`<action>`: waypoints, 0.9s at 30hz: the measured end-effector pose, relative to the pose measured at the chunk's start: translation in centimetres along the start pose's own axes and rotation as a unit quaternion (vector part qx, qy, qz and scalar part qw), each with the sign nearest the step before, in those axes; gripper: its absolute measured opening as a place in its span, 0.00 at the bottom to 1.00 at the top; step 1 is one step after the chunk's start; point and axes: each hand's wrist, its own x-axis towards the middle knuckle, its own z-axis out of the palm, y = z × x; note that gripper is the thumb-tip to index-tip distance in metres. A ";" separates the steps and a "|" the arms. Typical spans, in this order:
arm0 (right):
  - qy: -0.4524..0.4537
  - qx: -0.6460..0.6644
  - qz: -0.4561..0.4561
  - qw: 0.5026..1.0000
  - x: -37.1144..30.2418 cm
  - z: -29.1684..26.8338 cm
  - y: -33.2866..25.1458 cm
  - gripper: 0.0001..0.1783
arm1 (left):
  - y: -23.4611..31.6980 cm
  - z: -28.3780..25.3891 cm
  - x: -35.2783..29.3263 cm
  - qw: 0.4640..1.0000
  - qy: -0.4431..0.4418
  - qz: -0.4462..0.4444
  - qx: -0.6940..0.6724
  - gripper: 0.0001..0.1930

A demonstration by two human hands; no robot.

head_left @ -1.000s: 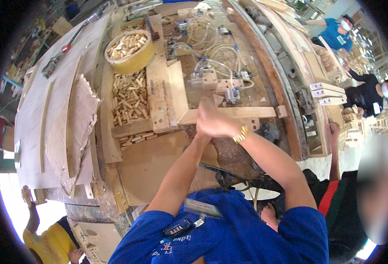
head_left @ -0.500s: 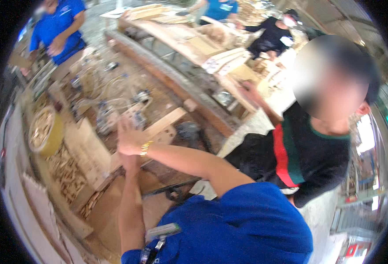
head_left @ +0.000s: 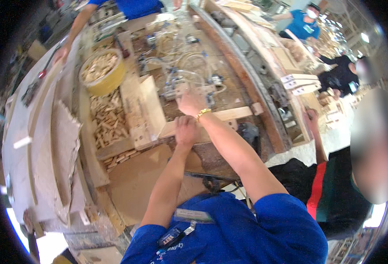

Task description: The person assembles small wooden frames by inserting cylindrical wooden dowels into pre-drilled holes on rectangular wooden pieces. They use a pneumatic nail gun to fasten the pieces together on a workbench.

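Note:
My left hand is closed over a pale wooden strip that lies across the workbench in front of me. Just beyond it, my right hand, with a gold bracelet at the wrist, reaches over the strip to a drilled plate on a jig. Its fingers are smeared, so their grip and anything in them cannot be made out. Clear hoses and small metal fittings spread over the jig. A wide pale board stands left of my hands.
A yellow tub of wood pieces sits above loose wooden dowels at the left. A rusty metal rail runs along the right. A co-worker in a black top stands close at right; another's blue sleeve shows at the far side.
The view has swung, so the bench and my hands sit further right in it. My left hand now shows separately on the strip, nearer me than my right hand; before, the hands overlapped.

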 end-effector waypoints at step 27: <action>0.123 0.467 0.092 0.871 -4.9 -6.7 18.8 0.18 | 0.1 -2.3 5.5 0.942 -0.330 -0.027 -0.052 0.35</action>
